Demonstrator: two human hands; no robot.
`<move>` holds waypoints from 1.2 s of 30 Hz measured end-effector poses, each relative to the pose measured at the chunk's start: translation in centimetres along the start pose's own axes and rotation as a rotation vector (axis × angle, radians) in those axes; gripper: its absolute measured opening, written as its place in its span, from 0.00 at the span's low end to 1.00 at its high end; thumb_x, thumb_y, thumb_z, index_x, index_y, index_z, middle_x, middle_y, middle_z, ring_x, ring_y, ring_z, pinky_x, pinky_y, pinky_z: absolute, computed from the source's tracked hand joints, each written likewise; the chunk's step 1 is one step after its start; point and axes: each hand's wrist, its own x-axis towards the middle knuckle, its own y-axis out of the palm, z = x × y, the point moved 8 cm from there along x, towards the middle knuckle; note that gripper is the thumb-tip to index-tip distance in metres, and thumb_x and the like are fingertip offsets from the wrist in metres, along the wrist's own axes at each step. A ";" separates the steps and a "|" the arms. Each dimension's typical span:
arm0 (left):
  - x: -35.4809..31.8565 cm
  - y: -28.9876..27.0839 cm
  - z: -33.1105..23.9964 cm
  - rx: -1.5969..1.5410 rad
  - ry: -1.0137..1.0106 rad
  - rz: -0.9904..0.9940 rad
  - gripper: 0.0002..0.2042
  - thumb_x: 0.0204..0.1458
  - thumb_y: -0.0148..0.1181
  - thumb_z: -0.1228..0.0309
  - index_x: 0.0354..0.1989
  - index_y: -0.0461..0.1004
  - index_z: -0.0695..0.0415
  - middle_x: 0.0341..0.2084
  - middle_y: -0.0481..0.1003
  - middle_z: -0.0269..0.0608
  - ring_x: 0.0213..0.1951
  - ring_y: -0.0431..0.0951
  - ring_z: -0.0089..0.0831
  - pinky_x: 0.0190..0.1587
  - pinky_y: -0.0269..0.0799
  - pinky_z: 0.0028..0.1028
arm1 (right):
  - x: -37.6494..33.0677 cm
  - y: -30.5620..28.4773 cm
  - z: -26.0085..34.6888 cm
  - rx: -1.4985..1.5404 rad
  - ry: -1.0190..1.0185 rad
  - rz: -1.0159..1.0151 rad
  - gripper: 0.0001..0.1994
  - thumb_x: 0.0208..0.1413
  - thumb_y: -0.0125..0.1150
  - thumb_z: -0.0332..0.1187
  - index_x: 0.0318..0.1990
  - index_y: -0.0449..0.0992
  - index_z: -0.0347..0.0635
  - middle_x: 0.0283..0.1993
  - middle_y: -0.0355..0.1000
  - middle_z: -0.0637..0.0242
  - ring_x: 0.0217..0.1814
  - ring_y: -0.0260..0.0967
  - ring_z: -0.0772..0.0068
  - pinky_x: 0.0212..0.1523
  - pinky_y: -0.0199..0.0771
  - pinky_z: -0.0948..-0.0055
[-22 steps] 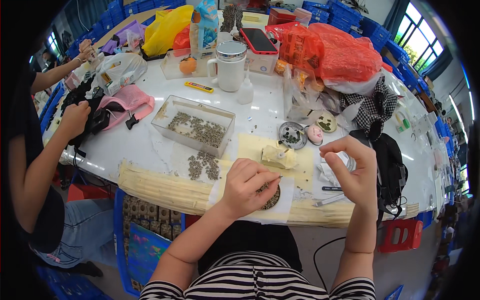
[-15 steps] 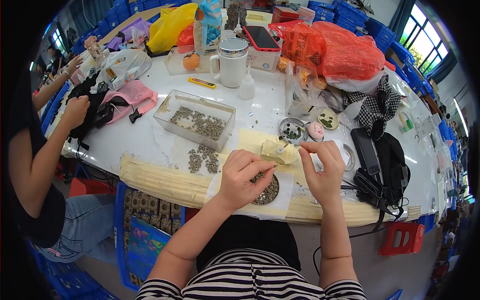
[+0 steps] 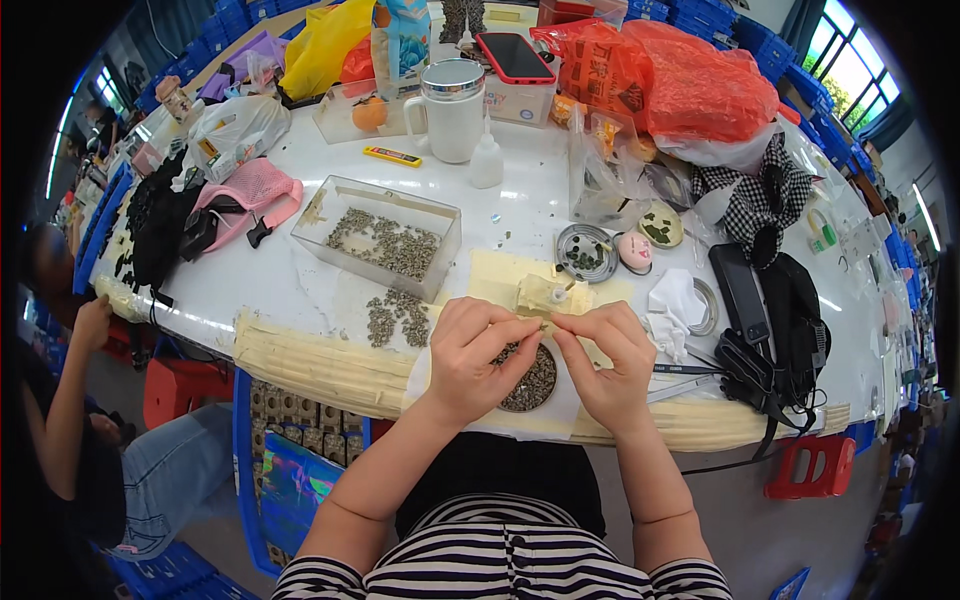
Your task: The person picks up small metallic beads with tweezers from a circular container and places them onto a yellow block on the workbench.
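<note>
Both of my hands meet over a round dish [image 3: 541, 387] filled with small grey-brown pieces. My left hand [image 3: 470, 358] is closed in a pinch, with a tiny piece [image 3: 544, 324] at its fingertips. Closed too, my right hand [image 3: 608, 362] brings thumb and forefinger up to that same piece; whatever it pinches is too small to make out. Just beyond the fingertips sits a pale yellow block [image 3: 540, 292] with a small white top part. A rectangular clear tray [image 3: 447, 262] holds many similar pieces, and a loose pile [image 3: 397, 318] lies in front of it.
Behind stand a white lidded mug [image 3: 450, 120], a squeeze bottle [image 3: 486, 163] and a yellow cutter-like item [image 3: 392, 156]. To the right are a round dish of dark pieces [image 3: 587, 262], tweezers [image 3: 685, 369] and a black bag [image 3: 775, 330]. Another person's arm [image 3: 70, 400] is at left.
My right hand has moved left and down from beside the yellow block, so its fingertips now meet my left hand's. The person at left has leaned back from the table.
</note>
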 end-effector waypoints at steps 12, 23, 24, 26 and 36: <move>0.1 -0.1 0.0 -0.026 0.001 -0.004 0.11 0.41 0.72 0.82 0.35 0.84 0.56 0.26 0.76 0.35 0.28 0.73 0.32 0.33 0.65 0.30 | -0.5 0.5 -0.1 0.025 -0.015 0.017 0.14 0.45 0.73 0.21 0.42 0.86 0.40 0.29 0.76 0.66 0.31 0.68 0.68 0.32 0.67 0.72; 0.0 -0.1 0.0 -0.017 -0.004 0.006 0.11 0.40 0.72 0.81 0.34 0.84 0.56 0.26 0.76 0.35 0.29 0.74 0.32 0.33 0.65 0.30 | 1.7 -1.1 -1.9 -0.066 0.113 0.027 0.08 0.50 0.70 0.23 0.39 0.84 0.38 0.32 0.78 0.63 0.34 0.73 0.65 0.36 0.71 0.69; 0.0 -0.1 0.0 -0.016 -0.003 0.007 0.11 0.40 0.72 0.81 0.34 0.84 0.56 0.26 0.76 0.35 0.29 0.74 0.32 0.33 0.65 0.30 | 2.1 -1.2 -2.0 -0.087 0.098 0.030 0.06 0.51 0.70 0.25 0.38 0.83 0.38 0.32 0.77 0.63 0.35 0.73 0.64 0.37 0.71 0.67; 0.0 -0.1 0.0 -0.013 -0.004 0.007 0.11 0.41 0.72 0.81 0.34 0.84 0.56 0.26 0.76 0.35 0.29 0.74 0.32 0.33 0.65 0.30 | 2.8 -1.2 -2.4 -0.181 0.069 0.059 0.07 0.52 0.70 0.26 0.38 0.83 0.39 0.32 0.76 0.64 0.35 0.72 0.63 0.36 0.70 0.66; 0.0 0.1 0.0 -0.018 -0.007 -0.004 0.09 0.41 0.73 0.79 0.32 0.83 0.55 0.26 0.76 0.33 0.28 0.73 0.32 0.34 0.65 0.31 | 2.7 0.3 -3.3 -0.180 0.070 0.113 0.05 0.51 0.70 0.28 0.35 0.81 0.40 0.30 0.73 0.64 0.35 0.70 0.61 0.36 0.69 0.65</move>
